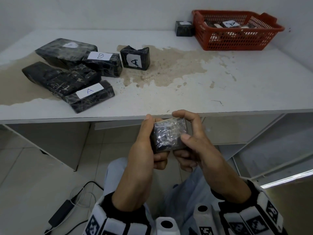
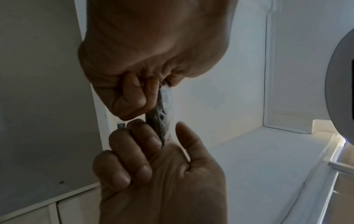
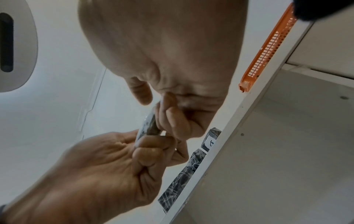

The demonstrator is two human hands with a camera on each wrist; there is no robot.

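left grip point(image 1: 147, 143) + right grip point(image 1: 193, 143): both curled round wrapped block point(image 1: 169, 134) | no label on face between my thumbs | next: I'd turn it slowly, thumbs off faces

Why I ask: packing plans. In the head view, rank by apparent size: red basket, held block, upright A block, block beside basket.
1. red basket
2. held block and upright A block: alike; held one is nearer, so unranked
3. block beside basket
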